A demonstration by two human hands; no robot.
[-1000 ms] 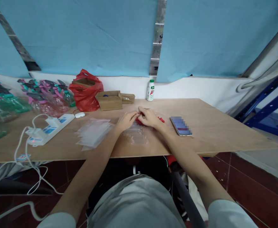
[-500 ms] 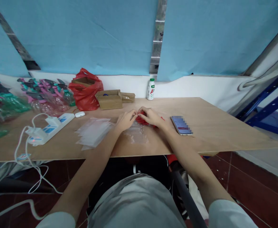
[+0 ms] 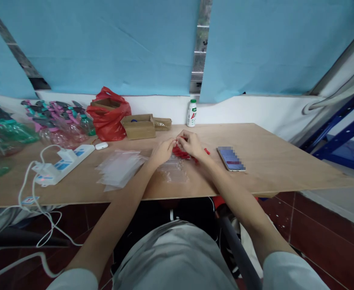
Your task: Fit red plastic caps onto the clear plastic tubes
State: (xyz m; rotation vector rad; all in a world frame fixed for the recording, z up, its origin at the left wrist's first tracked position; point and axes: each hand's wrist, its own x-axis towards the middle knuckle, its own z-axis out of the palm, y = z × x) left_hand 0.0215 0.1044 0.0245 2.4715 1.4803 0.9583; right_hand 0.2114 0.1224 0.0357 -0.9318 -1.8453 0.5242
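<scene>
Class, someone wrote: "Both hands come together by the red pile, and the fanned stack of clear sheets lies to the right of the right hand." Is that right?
Not quite. The head view shows the fanned stack of clear sheets to the left of the left hand. The left and right hand do come together by the red pile.

Blue sheets point(image 3: 113, 48) cover the upper wall, parted by two metal strips point(image 3: 199, 56), one upright, one slanting. Below runs a white wall point(image 3: 240, 110). A wooden table point(image 3: 280, 161) stands against it. Red tiles point(image 3: 313, 229) floor the room; a blue rack point(image 3: 349, 126) stands at right.
</scene>
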